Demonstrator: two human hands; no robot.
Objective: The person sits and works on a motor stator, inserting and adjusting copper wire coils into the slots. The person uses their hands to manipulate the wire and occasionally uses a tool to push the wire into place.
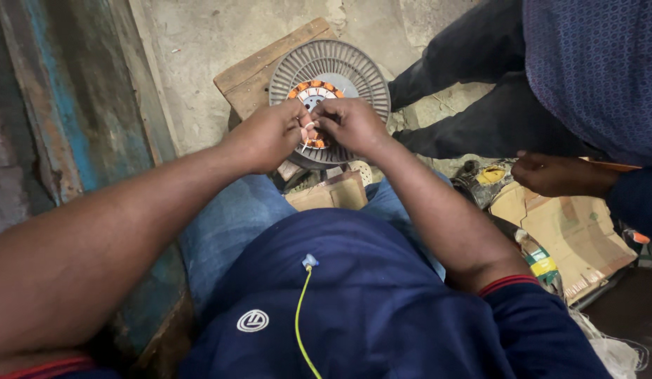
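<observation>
The left hand (270, 133) and the right hand (350, 126) meet over the middle of a round grey finned motor housing (354, 67), which rests on a wooden board (252, 74) on the concrete floor (199, 42), just beyond the person's knees. Inside the housing sits the stator winding (313, 91), a ring of orange copper coils around a pale core; only its far arc shows, the near part being covered by the knuckles. Both hands are curled, fingertips pinched together on thin white lead wires (308, 128) that rise from the winding between them. The left thumb and forefinger close on the wire from the left, the right fingers from the right, almost touching each other. To the right, a co-worker's hand (550, 174) hovers over flattened cardboard (571, 231), well apart from the housing. A small cardboard box (329, 193) lies near the person's lap.
</observation>
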